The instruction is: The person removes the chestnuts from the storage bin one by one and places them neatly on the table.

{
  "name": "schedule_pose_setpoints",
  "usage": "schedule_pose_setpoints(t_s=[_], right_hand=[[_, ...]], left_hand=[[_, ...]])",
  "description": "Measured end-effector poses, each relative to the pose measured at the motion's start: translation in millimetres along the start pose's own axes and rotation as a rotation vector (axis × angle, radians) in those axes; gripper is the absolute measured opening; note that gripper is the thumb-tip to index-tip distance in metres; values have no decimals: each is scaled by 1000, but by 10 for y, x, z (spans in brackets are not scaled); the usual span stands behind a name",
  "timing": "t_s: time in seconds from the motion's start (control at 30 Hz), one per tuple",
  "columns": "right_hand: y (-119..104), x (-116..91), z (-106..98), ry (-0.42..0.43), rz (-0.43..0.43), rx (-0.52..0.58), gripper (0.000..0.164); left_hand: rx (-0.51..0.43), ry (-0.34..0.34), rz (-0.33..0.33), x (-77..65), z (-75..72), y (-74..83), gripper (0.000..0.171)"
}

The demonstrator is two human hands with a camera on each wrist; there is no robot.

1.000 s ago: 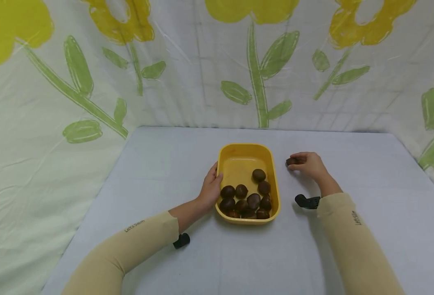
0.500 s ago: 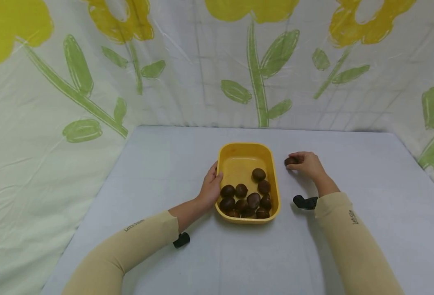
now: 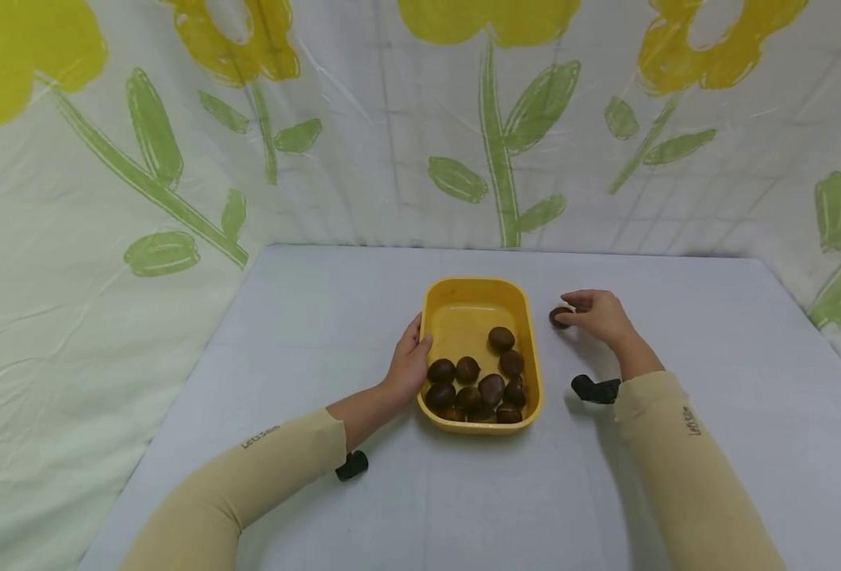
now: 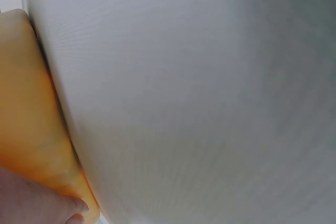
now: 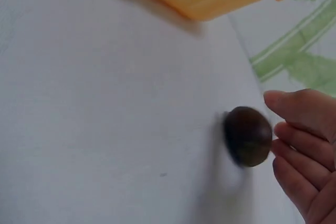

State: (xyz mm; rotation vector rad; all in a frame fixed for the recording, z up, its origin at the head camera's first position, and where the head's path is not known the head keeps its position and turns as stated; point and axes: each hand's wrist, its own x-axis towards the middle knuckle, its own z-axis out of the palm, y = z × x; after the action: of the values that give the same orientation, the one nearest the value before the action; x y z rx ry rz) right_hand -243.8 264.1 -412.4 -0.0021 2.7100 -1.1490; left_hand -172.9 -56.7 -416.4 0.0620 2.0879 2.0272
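A yellow plastic tub (image 3: 460, 321) stands mid-table, with several chestnuts (image 3: 467, 396) gathered mostly at its near end. My left hand (image 3: 408, 366) grips the tub's left side, thumb at the rim; part of that hand (image 4: 31, 200) shows low in the left wrist view against the yellow wall. Right of the tub, a single brown chestnut (image 5: 249, 136) rests on the table. My right hand (image 3: 600, 319) is beside this chestnut, thumb and forefinger spread apart. In the right wrist view its fingertips (image 5: 281, 132) are right at the chestnut's edge without wrapping it.
A pale cloth covers the table (image 3: 306, 317). Behind it hangs a white curtain (image 3: 349, 159) printed with yellow flowers and green leaves. Black wrist devices stick out below the left forearm (image 3: 352, 465) and beside the right wrist (image 3: 595, 389).
My right hand's forefinger has lifted off the chestnut, which now sits slightly further left and lower, on the table. The left hand and the tub have stayed in place.
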Motion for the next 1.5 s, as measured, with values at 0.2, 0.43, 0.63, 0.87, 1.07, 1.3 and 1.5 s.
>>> schedule_pose_setpoints(t_s=[0.2, 0.43, 0.63, 0.87, 1.07, 1.3, 1.5], right_hand=[[-237, -65, -143, -4, -57, 21, 57], [-530, -109, -222, -7, -138, 28, 62], [-695, -146, -176, -19, -178, 41, 60], [-895, -143, -33, -77, -245, -1, 54], [-1017, -114, 135, -160, -298, -35, 53], [-1132, -82, 272, -179, -326, -21, 52], [-1199, -48, 395, -179, -325, -20, 53]], left_hand=[[7, 17, -11, 10, -17, -9, 50], [4, 26, -15, 15, -20, 3, 49], [-9, 4, -28, 18, -29, 10, 50], [-8, -20, -30, -105, -9, 204, 51], [1, -14, -36, -143, 12, 262, 51], [-8, -9, -39, -139, 17, 254, 51], [-7, -10, -37, -143, 21, 260, 51]])
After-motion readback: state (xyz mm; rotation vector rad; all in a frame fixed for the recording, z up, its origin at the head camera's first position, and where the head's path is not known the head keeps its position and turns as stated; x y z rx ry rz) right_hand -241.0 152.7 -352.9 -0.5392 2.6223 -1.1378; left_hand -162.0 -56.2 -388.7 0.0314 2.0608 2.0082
